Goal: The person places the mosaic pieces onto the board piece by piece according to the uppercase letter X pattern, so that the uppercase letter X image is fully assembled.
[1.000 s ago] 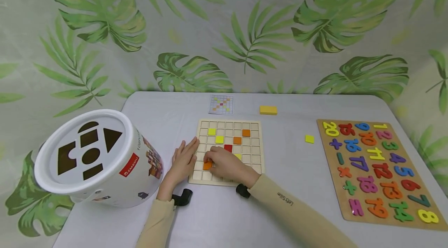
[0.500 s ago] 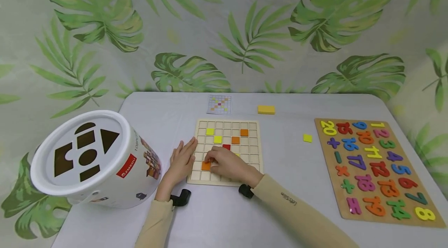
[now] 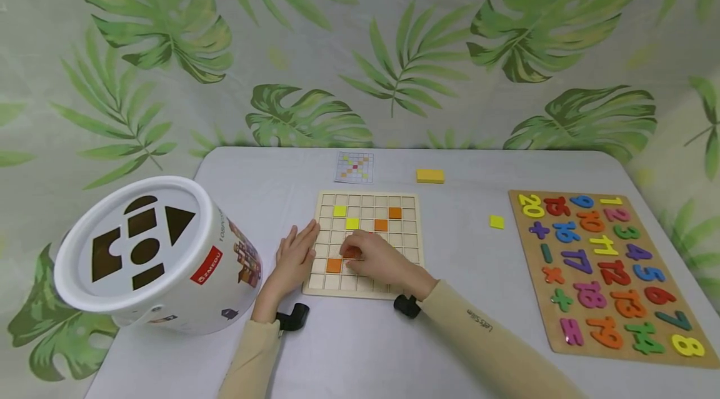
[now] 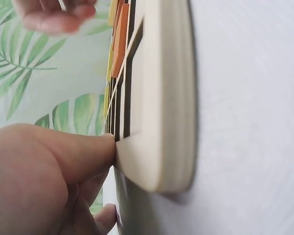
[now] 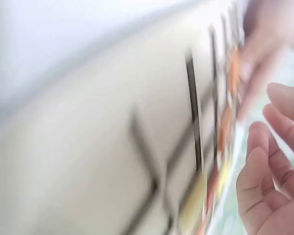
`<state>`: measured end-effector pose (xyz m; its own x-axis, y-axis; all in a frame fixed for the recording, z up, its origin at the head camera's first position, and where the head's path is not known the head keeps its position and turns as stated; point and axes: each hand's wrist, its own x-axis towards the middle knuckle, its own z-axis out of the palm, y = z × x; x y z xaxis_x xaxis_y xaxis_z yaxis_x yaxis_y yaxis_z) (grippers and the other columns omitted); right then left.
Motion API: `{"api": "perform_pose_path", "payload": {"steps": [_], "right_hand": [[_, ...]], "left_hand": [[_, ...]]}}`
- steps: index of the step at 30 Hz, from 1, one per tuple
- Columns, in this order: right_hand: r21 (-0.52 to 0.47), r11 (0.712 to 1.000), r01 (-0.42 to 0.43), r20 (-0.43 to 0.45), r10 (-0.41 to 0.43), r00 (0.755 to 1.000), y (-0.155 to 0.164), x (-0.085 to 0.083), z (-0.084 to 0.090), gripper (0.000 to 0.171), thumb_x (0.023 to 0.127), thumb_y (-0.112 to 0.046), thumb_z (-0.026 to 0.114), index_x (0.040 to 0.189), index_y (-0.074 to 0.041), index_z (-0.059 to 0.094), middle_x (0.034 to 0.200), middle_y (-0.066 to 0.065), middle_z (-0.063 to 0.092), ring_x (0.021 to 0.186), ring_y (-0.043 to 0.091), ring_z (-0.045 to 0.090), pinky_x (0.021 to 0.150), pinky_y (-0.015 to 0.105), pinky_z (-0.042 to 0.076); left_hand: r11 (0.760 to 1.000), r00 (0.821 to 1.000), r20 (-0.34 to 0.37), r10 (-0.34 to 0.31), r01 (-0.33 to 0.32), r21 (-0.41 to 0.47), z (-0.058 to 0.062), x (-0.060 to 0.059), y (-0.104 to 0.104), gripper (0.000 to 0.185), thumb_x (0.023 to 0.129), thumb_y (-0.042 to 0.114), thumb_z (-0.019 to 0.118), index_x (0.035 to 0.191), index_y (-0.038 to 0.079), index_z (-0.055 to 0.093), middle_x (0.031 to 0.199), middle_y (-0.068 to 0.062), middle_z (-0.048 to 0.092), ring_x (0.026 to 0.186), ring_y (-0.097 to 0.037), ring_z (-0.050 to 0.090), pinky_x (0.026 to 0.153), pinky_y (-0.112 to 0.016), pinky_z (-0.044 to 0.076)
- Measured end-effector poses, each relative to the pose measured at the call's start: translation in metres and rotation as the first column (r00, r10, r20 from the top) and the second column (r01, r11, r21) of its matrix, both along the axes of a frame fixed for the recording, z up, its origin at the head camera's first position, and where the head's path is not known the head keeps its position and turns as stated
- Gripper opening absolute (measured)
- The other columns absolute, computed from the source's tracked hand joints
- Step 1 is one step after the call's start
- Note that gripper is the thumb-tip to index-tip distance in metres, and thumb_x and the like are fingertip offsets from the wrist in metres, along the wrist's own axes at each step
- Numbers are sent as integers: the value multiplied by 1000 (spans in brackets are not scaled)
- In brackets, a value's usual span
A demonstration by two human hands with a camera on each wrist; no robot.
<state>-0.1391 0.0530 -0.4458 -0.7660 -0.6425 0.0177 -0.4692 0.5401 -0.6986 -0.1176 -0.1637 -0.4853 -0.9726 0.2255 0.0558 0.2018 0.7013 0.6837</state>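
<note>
A wooden grid board (image 3: 407, 258) lies mid-table with yellow, orange and red square tiles in its cells. My left hand (image 3: 295, 256) rests along its left edge, fingers extended; in the left wrist view the thumb (image 4: 95, 152) touches the board's corner. Over the lower middle of the board hovers my right hand (image 3: 379, 255), fingers loosely bent. The right wrist view shows nothing between those fingers (image 5: 255, 183). An orange tile (image 3: 334, 266) lies in a cell just left of the fingertips. Another orange tile (image 3: 350, 253) shows partly beneath them. The hand hides most of the red tile.
Behind the board lie a pattern card (image 3: 355, 167) and a yellow block (image 3: 430, 176). A loose yellow tile (image 3: 497, 222) sits to the right. Farther right is a number puzzle board (image 3: 537, 261); a white shape-sorter bucket (image 3: 185, 305) stands on the left.
My right hand has come away from the lower-left orange tile and shifted right, leaving that tile in its cell. My left hand has stayed at the board's edge.
</note>
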Motion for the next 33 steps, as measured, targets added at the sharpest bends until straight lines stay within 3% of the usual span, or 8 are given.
{"api": "perform_pose_path", "payload": {"steps": [6, 12, 17, 23, 29, 33], "right_hand": [[-85, 984, 155, 13, -154, 988, 74, -10, 10, 17, 85, 0, 67, 102, 0, 67, 96, 7, 64, 82, 17, 55, 71, 30, 49], [-34, 928, 370, -5, -371, 929, 167, -20, 4, 19, 87, -1, 66, 107, 0, 65, 100, 12, 65, 85, 23, 58, 73, 37, 50], [45, 880, 472, 42, -474, 880, 228, -24, 0, 23, 91, -7, 63, 113, 0, 62, 108, 16, 63, 93, 29, 57, 74, 30, 49], [97, 851, 517, 92, -524, 846, 249, -25, 1, 27, 91, -6, 62, 116, 3, 60, 112, 21, 60, 92, 31, 55, 71, 31, 49], [165, 849, 503, 65, -518, 853, 248, -30, -3, 28, 88, -1, 62, 115, 4, 59, 110, 22, 59, 89, 31, 53, 71, 36, 48], [187, 864, 468, 53, -485, 873, 245, -34, -8, 26, 84, 3, 65, 110, 4, 62, 108, 22, 55, 92, 34, 52, 76, 43, 48]], "left_hand": [[1000, 1000, 13, 7, -7, 1, 0, -1, 1, 50, 95, -2, 47, 145, -3, 37, 153, -17, 29, 140, -47, 7, 105, -65, -2], [1000, 999, 33, 8, -8, -2, -2, -2, 0, 51, 96, 0, 46, 145, -2, 36, 154, -15, 27, 140, -46, 5, 106, -64, -3], [1000, 999, 37, 10, -10, -2, -3, -3, 0, 51, 96, 0, 47, 146, -1, 35, 154, -14, 27, 141, -45, 5, 106, -64, -3], [1000, 999, 30, 12, -11, -4, -3, -3, 0, 51, 96, 0, 47, 146, -1, 36, 154, -15, 27, 140, -46, 5, 106, -64, -3], [1000, 1000, 27, 11, -11, -14, -3, -3, 0, 51, 96, 0, 47, 145, -2, 36, 154, -15, 27, 140, -46, 6, 106, -65, -2], [1000, 999, 31, 16, -16, -17, -3, -3, 1, 51, 96, 0, 47, 145, -2, 36, 154, -15, 27, 140, -46, 6, 106, -65, -2]]}}
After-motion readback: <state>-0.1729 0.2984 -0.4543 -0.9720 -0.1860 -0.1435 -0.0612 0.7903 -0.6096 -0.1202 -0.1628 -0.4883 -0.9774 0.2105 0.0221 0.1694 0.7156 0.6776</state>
